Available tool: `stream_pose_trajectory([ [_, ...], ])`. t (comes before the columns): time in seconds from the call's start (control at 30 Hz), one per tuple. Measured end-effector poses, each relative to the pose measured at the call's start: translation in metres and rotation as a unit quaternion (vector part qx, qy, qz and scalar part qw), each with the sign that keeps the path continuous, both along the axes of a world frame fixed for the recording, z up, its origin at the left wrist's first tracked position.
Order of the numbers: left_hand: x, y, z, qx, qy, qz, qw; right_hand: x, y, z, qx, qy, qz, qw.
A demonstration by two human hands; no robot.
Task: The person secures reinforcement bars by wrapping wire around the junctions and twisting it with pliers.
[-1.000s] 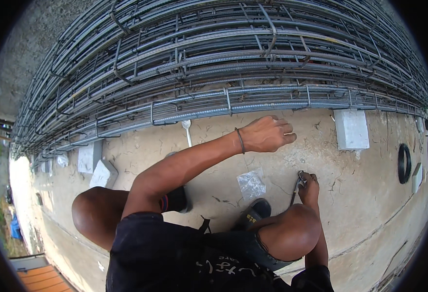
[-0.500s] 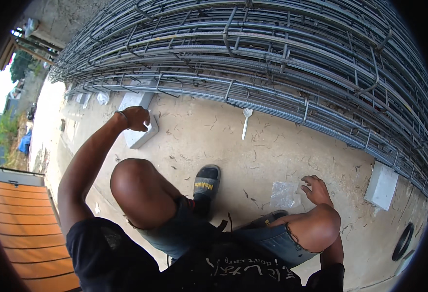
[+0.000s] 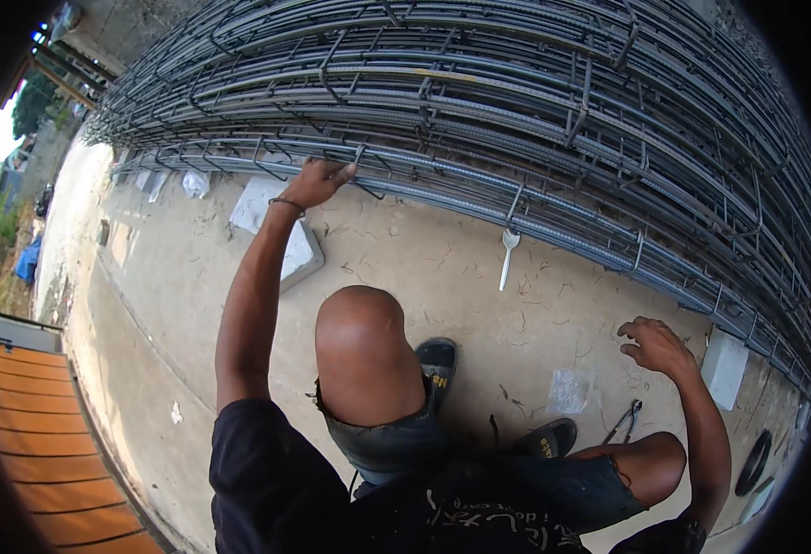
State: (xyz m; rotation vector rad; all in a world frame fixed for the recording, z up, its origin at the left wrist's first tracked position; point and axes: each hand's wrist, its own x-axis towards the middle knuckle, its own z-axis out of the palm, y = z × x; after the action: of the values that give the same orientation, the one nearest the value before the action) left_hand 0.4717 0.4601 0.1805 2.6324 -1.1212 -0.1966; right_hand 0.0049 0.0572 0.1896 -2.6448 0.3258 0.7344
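Observation:
A long steel rebar cage (image 3: 442, 171) lies along the front of a large stack. My left hand (image 3: 320, 183) is at its near edge, fingers curled over a front bar beside a bent stirrup. My right hand (image 3: 659, 346) hovers over the floor at the right, empty, its fingers bent but apart. Long-handled pliers (image 3: 623, 421) lie near my right knee, with a clear plastic bag (image 3: 571, 391) just left of them. A white plastic fork or spoon (image 3: 508, 262) rests on the concrete by the bars.
Pale concrete blocks, one by my left hand (image 3: 302, 257) and another at the right (image 3: 726, 367), sit by the stack of rebar cages (image 3: 479, 83). An orange slatted panel (image 3: 36, 434) stands at lower left. A black ring (image 3: 753, 462) lies far right.
My left hand has moved right from above the concrete block to the rebar cage. My right hand has moved right and away from my knee. The view has shifted, and the pliers now show.

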Motion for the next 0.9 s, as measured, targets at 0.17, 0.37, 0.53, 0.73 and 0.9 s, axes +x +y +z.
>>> stream_pose_trajectory([
  [0.17, 0.016, -0.014, 0.021, 0.045, 0.185, -0.046, 0.981, 0.018, 0.017, 0.014, 0.024, 0.026, -0.030, 0.999],
  [0.37, 0.029, -0.034, 0.009, 0.001, 0.265, 0.040, 0.964, 0.025, 0.031, 0.015, 0.023, 0.062, -0.015, 0.998],
  [0.53, 0.033, -0.031, 0.004, -0.012, 0.282, 0.040, 0.959, 0.038, 0.039, 0.021, 0.012, 0.068, -0.033, 0.997],
  [0.73, 0.032, -0.017, 0.003, -0.045, 0.279, -0.004, 0.959, 0.032, 0.032, 0.009, 0.035, 0.041, -0.034, 0.998],
  [0.9, 0.025, -0.006, 0.001, -0.151, 0.264, 0.033, 0.952, 0.018, 0.028, 0.015, 0.033, 0.057, -0.058, 0.996],
])
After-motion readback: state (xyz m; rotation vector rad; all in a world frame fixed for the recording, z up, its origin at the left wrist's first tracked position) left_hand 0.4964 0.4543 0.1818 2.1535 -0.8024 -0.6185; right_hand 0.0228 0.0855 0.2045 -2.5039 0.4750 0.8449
